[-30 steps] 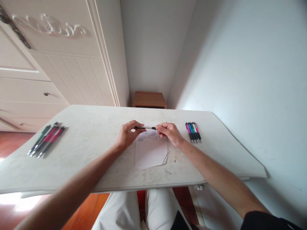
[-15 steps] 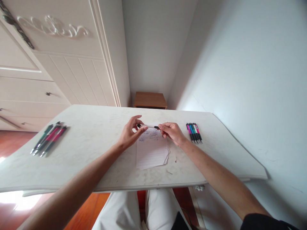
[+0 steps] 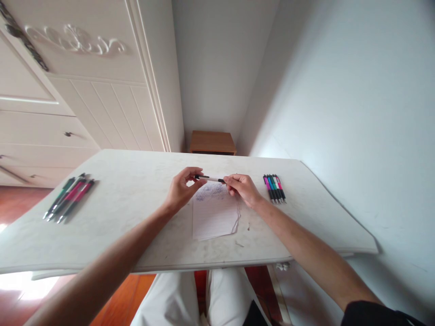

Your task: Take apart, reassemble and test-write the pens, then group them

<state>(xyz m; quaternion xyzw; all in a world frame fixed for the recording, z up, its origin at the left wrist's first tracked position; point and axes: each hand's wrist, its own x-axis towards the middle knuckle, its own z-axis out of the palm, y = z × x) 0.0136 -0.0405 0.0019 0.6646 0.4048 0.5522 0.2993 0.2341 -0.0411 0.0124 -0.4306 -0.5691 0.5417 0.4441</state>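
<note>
One white-and-black pen (image 3: pixel 215 179), long axis crosswise between left hand (image 3: pixel 181 187) and right hand (image 3: pixel 245 188), pinched at opposite ends by both (scribbled paper (image 3: pixel 215 217) below)

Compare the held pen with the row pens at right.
The held pen spans crosswise between left hand and right hand; the row pens lie far-to-near on the table.
The held pen shows white and black; the row pens add purple, blue, green and pink.
Both have black parts.
</note>
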